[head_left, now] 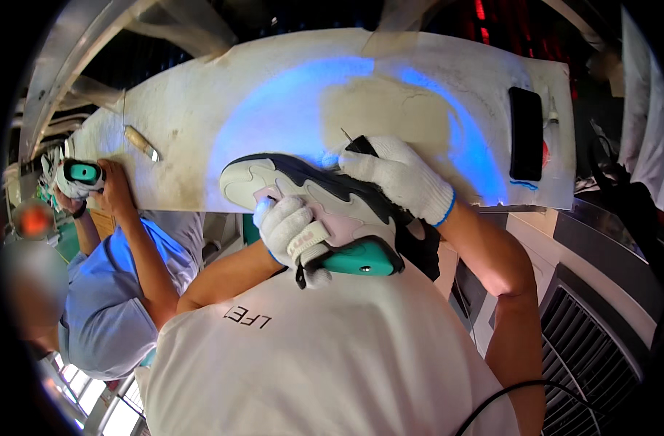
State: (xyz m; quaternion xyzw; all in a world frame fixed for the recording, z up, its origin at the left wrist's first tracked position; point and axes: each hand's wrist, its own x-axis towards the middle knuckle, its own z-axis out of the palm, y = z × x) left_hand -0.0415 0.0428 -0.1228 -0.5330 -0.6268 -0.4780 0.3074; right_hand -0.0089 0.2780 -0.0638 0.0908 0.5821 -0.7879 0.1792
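A white sneaker (337,227) with pale pink panels and a dark sole edge lies on its side in front of my chest. A green shoe last (361,259) fills its opening. My left hand (284,227), in a white knit glove, is closed round the shoe at the tongue and pull strap. Above the sole edge, my gloved right hand (404,174) is closed on a black-handled tool (363,147) with a thin metal tip pointing up and left. Part of the tool is hidden by the glove. I cannot tell whether the right fingers touch the sole.
A pale, stained worktable (274,94) curves across, lit by blue light. A wooden-handled tool (141,142) lies at its left, a black phone-shaped object (525,134) at its right. On the left, a co-worker's bare hands hold another shoe (83,178). A black cable (521,386) hangs lower right.
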